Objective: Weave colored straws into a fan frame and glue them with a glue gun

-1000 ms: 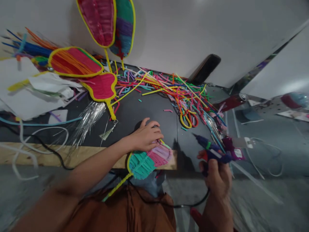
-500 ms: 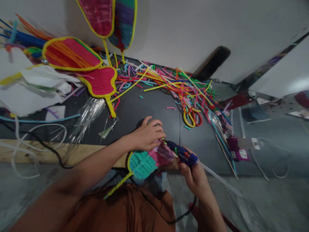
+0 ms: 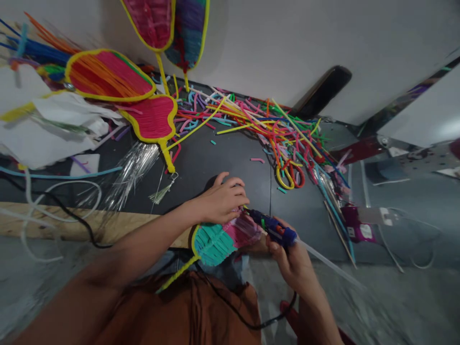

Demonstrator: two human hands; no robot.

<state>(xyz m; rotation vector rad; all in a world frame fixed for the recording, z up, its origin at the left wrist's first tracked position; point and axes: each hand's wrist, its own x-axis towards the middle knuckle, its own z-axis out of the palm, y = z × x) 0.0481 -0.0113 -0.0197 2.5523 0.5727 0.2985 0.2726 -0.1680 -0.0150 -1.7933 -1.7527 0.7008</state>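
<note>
With its fingers curled over the far edge, my left hand (image 3: pixel 224 199) holds a fan-shaped craft piece (image 3: pixel 213 244). That piece is teal and pink, yellow-rimmed, with a twisted yellow stem pointing toward my lap. My right hand (image 3: pixel 293 263) grips a blue hot glue gun (image 3: pixel 275 229), a clear glue stick (image 3: pixel 328 265) sticking out of its back. The glue gun's nozzle is close to the left fingertips at the piece's upper edge; whether it touches is too small to tell. A black cord (image 3: pixel 247 326) loops below, over the brown clothing.
Colourful pipe cleaners (image 3: pixel 247 117) lie heaped along the wall, near scissors (image 3: pixel 289 176) with yellow and red handles. A pink fan-shaped piece (image 3: pixel 154 117), silver tinsel (image 3: pixel 136 165) and white paper (image 3: pixel 25 134) lie left. A black phone-like object (image 3: pixel 323 91) leans on the wall.
The whole view has shifted slightly, so the table things appear a little to the right. Both hands keep their hold, and the glue gun stays at the piece's edge.
</note>
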